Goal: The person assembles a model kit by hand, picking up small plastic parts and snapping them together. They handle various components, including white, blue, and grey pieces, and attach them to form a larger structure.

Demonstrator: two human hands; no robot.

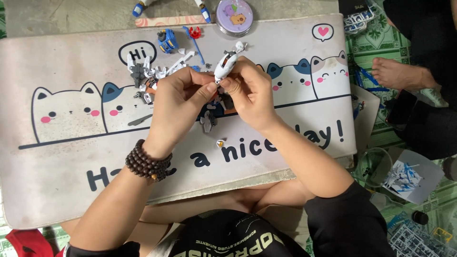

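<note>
Where green floor (381, 33) shows, a cat-printed mat (62, 157) lies

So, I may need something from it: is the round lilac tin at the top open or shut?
Shut: the round lilac tin shows its decorated lid on top.

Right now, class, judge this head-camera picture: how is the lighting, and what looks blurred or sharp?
Head view: soft, even light, with faint shadows under the left hand and right hand; no strong glare on the cat-print mat; the white model part and small loose pieces are fairly sharp; slight wide-angle bending at the mat's edges.
</note>
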